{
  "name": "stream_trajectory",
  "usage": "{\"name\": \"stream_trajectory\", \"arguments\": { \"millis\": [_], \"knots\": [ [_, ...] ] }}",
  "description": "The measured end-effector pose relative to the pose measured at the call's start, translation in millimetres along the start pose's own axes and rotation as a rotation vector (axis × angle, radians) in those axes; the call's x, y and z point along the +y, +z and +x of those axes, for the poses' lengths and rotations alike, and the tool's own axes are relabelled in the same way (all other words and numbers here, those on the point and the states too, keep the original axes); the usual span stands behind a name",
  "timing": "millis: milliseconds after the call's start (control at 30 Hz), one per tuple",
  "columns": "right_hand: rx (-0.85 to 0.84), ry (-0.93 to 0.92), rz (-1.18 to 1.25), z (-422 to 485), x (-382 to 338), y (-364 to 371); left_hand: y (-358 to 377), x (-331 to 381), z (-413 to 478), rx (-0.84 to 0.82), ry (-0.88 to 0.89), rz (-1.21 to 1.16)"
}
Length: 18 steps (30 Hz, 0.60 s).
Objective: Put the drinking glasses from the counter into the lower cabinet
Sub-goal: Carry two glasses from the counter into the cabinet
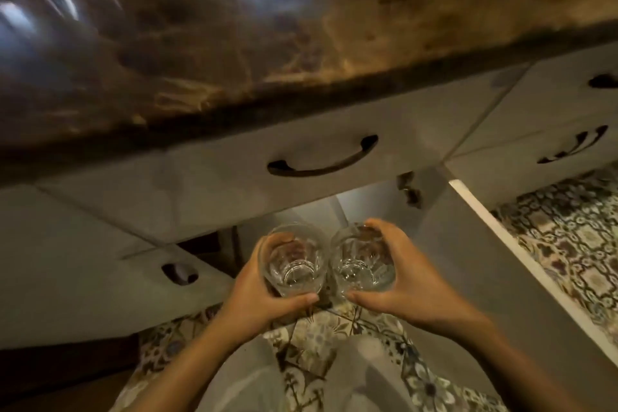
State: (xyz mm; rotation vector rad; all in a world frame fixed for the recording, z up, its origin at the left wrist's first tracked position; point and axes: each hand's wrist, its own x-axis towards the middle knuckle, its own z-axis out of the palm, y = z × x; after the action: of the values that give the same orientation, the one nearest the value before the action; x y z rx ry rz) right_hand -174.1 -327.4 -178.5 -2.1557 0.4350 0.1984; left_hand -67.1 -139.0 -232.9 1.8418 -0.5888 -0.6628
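Observation:
I hold two clear drinking glasses side by side, just in front of the open lower cabinet (364, 201). My left hand (257, 294) is wrapped around the left glass (296, 261), thumb under its base. My right hand (401, 281) grips the right glass (363, 261) the same way. Both glasses are upright and empty, and their rims almost touch. The cabinet's inside is pale and dim; its floor is hidden behind the glasses.
The open cabinet door (501, 261) stretches toward me on the right. A brown marble counter (234, 53) overhangs a drawer with a dark handle (321, 160). More drawers (551, 130) lie right, a closed door (83, 261) left. Patterned floor tiles (317, 338) are below.

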Motion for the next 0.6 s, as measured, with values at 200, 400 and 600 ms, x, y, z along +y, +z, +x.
{"name": "stream_trajectory", "arguments": {
  "millis": [200,400,600],
  "knots": [
    [0.007,-0.012,0.002,58.0,102.9,65.6,38.8,-121.3,36.7,0.007,-0.145,-0.025],
    [0.047,-0.044,0.076,129.7,202.9,129.6,78.1,-232.6,99.0,-0.003,-0.193,-0.036],
    [0.184,-0.066,0.064,219.1,317.2,190.8,114.4,-346.0,166.7,0.138,0.052,0.018]
  ]
}}
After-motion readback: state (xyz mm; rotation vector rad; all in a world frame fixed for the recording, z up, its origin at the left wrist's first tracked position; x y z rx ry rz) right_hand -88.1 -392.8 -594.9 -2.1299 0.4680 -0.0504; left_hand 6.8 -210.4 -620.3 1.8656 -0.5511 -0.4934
